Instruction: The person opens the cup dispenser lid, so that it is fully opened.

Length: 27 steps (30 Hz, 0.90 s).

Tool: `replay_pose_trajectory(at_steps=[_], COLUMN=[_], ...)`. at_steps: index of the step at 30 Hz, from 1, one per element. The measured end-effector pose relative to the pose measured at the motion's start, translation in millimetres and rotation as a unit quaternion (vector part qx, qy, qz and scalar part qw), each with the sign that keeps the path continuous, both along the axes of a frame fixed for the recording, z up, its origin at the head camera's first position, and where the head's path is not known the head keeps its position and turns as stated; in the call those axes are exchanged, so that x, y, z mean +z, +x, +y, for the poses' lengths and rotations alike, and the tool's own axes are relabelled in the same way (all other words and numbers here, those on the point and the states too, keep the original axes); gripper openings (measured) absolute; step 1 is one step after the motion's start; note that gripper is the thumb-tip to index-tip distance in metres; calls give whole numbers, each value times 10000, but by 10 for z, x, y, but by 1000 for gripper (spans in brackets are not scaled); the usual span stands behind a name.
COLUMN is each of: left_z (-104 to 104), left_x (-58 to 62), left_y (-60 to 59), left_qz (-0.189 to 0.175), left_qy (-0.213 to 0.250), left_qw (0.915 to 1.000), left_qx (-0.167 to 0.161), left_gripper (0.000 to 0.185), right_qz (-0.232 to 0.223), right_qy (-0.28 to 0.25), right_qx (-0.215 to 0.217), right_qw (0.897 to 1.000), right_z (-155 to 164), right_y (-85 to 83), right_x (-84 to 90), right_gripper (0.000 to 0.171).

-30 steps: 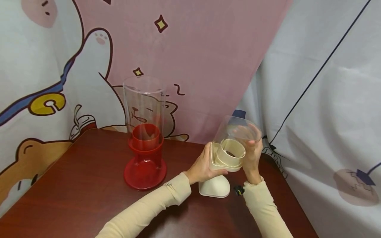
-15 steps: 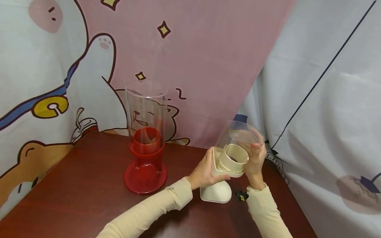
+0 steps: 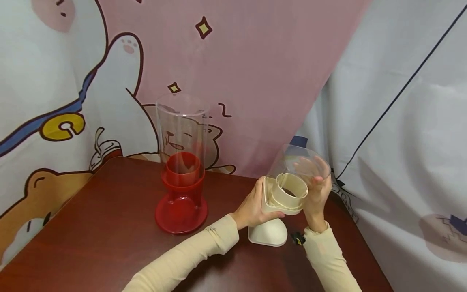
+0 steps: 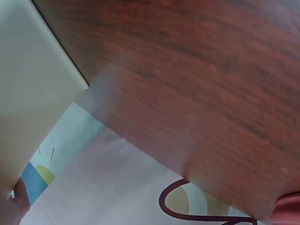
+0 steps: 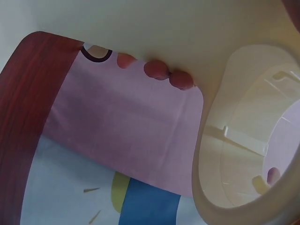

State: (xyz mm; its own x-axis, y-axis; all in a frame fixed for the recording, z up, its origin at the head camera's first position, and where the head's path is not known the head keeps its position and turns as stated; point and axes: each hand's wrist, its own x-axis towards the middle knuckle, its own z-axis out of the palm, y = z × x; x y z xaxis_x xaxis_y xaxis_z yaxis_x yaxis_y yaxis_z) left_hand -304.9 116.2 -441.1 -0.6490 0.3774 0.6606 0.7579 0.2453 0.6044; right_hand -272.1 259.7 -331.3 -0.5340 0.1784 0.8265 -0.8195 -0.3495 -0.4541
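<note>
A cream plastic stand (image 3: 271, 233) with a raised round collar (image 3: 290, 190) leans in the head view, and a clear tube (image 3: 297, 156) surrounds the collar. My left hand (image 3: 251, 207) grips the collar's left side, thumb along the front edge. On the right, my right hand (image 3: 318, 200) holds the clear tube, with some fingers seen through its wall. In the right wrist view, fingertips (image 5: 157, 70) show beyond the cream panel (image 5: 154, 28), beside a round opening. The left wrist view shows a cream panel (image 4: 33, 89) up close. Contact between the stand's foot and the table is unclear.
A red stand (image 3: 181, 217) with a tall clear tube (image 3: 182, 125) stands upright to the left on the dark wooden table (image 3: 98, 227). Beside the right cuff lies a small black and yellow object (image 3: 298, 238). Printed cloth (image 3: 251, 81) hangs behind and to the right.
The head view shifts slightly, moving everything a little across the picture. Both hands keep their holds on the cream stand and tube, with hardly any other visible movement.
</note>
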Motion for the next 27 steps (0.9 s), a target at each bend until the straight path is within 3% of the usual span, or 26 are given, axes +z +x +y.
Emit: replay_pose_trajectory(at_steps=[8, 18, 22, 27], left_z=[7, -9, -53, -160], left_x=[39, 34, 42, 37], left_y=[-18, 32, 114, 307], left_qz=[40, 69, 67, -52], left_qy=[-5, -88, -127, -158], left_qw=[9998, 9998, 9999, 9999], left_qx=[212, 137, 52, 21], left_gripper=[111, 109, 110, 110], right_qz=[-225, -724, -707, -571], right_qy=[128, 149, -140, -47], right_qx=[-111, -509, -595, -567], right_qw=[9996, 9960, 9956, 9967], right_z=[5, 20, -54, -152], right_y=[-28, 29, 143, 328], right_x=[35, 17, 17, -1], right_gripper=[84, 77, 83, 83])
